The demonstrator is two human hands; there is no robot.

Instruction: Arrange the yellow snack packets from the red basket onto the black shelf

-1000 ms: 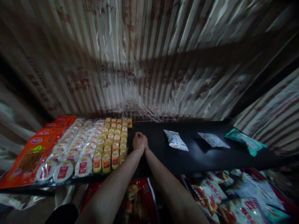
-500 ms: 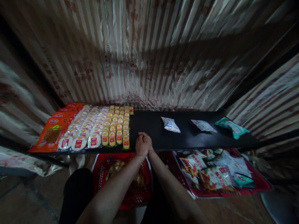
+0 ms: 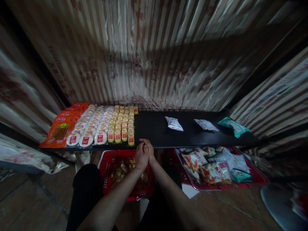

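My left hand (image 3: 141, 158) and my right hand (image 3: 150, 151) are folded together, fingers closed against each other, with no item visible in them. They rest at the front edge of a black shelf (image 3: 154, 133), fingertips just over it. Left of them stand rows of small yellow wrapped cakes (image 3: 124, 134) with red labels. Beyond those lie rows of round white wrapped cakes (image 3: 86, 140) and orange snack packets (image 3: 59, 130). To the right, a white and blue packet (image 3: 173, 124), a second similar packet (image 3: 206, 125) and a teal packet (image 3: 234, 127) lie spaced apart.
Under the shelf, a red basket (image 3: 104, 173) holds gold-wrapped items between my knees. Another red basket (image 3: 261, 181) at right is full of snack bags (image 3: 218, 171). A patterned striped curtain (image 3: 149, 57) hangs behind and at both sides. A grey rounded object (image 3: 276, 205) stands at lower right.
My clasped hands have drawn back slightly toward me, from above the shelf to its front edge. The view has shifted a little. The packets and cakes stay in place.
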